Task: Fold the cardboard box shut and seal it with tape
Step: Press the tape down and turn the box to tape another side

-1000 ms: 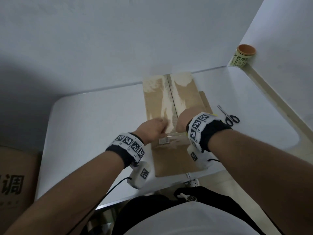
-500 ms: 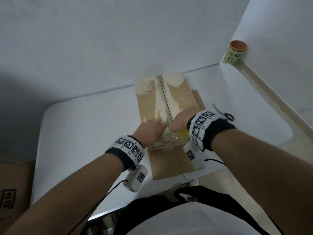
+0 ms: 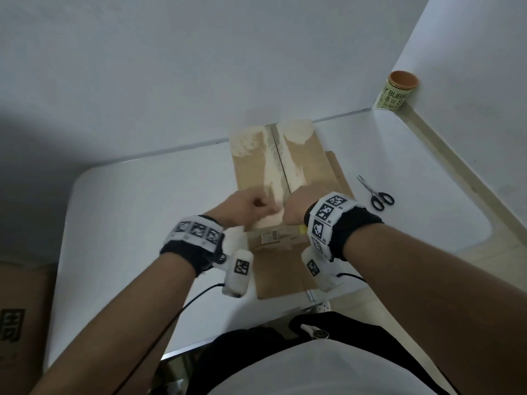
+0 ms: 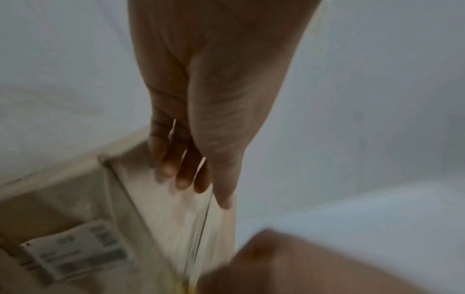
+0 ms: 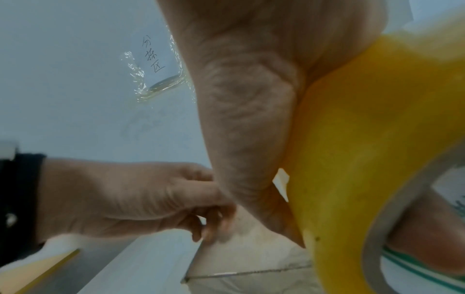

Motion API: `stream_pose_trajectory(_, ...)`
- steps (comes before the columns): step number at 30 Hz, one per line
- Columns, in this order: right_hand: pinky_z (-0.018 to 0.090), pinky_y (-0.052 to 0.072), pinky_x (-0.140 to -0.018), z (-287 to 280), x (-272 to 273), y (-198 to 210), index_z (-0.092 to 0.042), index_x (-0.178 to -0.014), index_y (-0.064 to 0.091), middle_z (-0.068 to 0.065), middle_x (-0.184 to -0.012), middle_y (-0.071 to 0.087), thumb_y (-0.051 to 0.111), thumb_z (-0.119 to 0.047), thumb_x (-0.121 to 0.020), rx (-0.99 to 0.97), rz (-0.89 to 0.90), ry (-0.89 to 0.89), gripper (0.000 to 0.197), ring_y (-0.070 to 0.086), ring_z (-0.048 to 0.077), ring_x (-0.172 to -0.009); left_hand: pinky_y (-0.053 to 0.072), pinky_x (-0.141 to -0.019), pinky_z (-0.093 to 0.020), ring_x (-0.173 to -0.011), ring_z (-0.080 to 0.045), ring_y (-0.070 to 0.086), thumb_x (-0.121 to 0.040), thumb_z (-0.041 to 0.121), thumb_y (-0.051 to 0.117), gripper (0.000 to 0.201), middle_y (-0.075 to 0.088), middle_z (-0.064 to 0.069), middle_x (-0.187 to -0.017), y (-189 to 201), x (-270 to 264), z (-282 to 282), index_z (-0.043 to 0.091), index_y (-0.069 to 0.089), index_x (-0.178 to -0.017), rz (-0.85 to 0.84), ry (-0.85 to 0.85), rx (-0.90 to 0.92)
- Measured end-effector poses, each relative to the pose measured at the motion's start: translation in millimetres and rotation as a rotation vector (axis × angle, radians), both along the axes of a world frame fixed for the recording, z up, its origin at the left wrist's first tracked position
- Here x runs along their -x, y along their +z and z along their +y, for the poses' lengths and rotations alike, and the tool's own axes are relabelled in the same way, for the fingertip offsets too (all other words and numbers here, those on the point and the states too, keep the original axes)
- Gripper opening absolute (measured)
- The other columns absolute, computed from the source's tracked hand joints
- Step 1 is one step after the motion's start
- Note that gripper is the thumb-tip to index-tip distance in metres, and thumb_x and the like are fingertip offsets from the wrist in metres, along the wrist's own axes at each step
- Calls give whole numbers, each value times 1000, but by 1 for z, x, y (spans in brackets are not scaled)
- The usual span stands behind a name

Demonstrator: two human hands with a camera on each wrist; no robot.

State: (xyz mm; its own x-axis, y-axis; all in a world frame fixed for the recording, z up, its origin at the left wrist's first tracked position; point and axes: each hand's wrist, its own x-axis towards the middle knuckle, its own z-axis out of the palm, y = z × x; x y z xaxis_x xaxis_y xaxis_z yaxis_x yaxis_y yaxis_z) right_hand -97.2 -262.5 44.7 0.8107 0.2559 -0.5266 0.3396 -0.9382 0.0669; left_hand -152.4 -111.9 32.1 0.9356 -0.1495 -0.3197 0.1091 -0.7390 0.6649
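**Mei:** White walls meet in a corner behind the white rounded table point(image 3: 119, 223), and the tall brown cardboard box point(image 3: 310, 163) stands near its middle with both top flaps folded down, meeting at a centre seam.

**Jun:** So the folding looks done. What are the hands doing?

**Mei:** Both sit at the near end of the seam. The left hand point(image 3: 248, 206) has its fingers curled down onto the box top; from the left wrist view the fingertips point(image 4: 181, 179) seem to press a strip of clear packing tape point(image 4: 201, 224), though the blur keeps me from saying whether they pinch it. The right hand point(image 3: 296, 208) is clenched round a yellow tape dispenser point(image 5: 365, 139), touching the box beside the left hand.

**Jun:** How should this step go, in your judgement?

**Mei:** Anchor the tape end firmly with the left fingertips, then draw the dispenser straight along the seam toward the far edge, low to the cardboard, so the strip covers both flaps evenly. Smoothing behind it would stop bubbles. Drifting sideways would leave one flap barely caught.

**Jun:** Anything else around?

**Mei:** Black-handled scissors point(image 3: 376, 192) lie on the table right of the box, well apart from a round orange-lidded canister point(image 3: 396, 92) in the far corner.
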Motion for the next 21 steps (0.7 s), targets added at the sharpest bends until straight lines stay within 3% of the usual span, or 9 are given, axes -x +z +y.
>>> stream_pose_trajectory(3,33,43,-63,0,-11,-9,-25,-60,36,-3,-61,35,54,-39,-79,32,88,-4,30,41,19,-59,46,-80,-24,-85,-7,57,-88,45,63,39,65,5,-94,-13,20,45,7,62,-97,16,364,336)
stream_pose_trajectory(5,29,48,-63,2,-22,-21,-21,-63,48,-2,-60,44,60,-39,-74,42,146,-14,24,47,20,-56,44,-94,-33,-103,-11,58,-87,54,59,46,64,7,-110,-32,42,61,13,61,-110,149,451,406)
stream_pose_trajectory(7,36,53,-71,6,-22,-17,-23,-73,54,-2,-63,47,64,-46,-62,97,145,-26,27,53,22,-65,44,-101,-35,-114,-13,59,-90,57,51,51,65,6,-120,-51,60,65,18,58,-121,308,447,535)
stream_pose_trajectory(9,38,50,-75,5,-13,-6,-25,-79,50,-5,-65,38,57,-47,-68,46,90,-12,25,48,23,-77,45,-99,-32,-112,-12,63,-91,53,51,46,69,4,-118,-57,73,60,20,61,-121,390,438,674)
stream_pose_trajectory(12,38,45,-74,4,-3,7,-25,-82,49,-6,-65,34,53,-45,-73,3,71,-44,22,45,23,-79,48,-94,-28,-98,-14,65,-78,42,68,37,73,-2,-104,-57,81,58,16,72,-102,356,534,782)
stream_pose_trajectory(15,35,49,-72,10,-30,-26,-22,-63,57,-4,-63,53,67,-41,-70,65,204,-114,22,52,16,-57,48,-82,-24,-79,-12,58,-82,23,72,17,72,-3,-92,-59,81,62,13,68,-95,319,618,825)
stream_pose_trajectory(17,44,54,-74,9,-41,-38,-24,-57,64,-4,-60,63,74,-41,-62,137,234,-89,19,56,13,-49,48,-73,-21,-74,-11,57,-88,12,67,10,72,-3,-90,-63,82,65,11,66,-97,303,668,836)
stream_pose_trajectory(19,33,54,-68,8,-37,-33,-24,-60,64,-5,-56,59,72,-41,-64,155,229,-80,19,58,12,-52,48,-66,-17,-68,-9,55,-90,9,64,8,71,-5,-90,-64,85,65,7,66,-98,292,700,847)
stream_pose_trajectory(21,21,51,-53,8,-36,-32,-22,-60,62,-4,-58,57,71,-38,-68,138,238,-69,21,58,9,-46,49,-59,-14,-60,-6,55,-91,9,63,8,71,-7,-93,-66,87,61,5,64,-98,294,728,877)
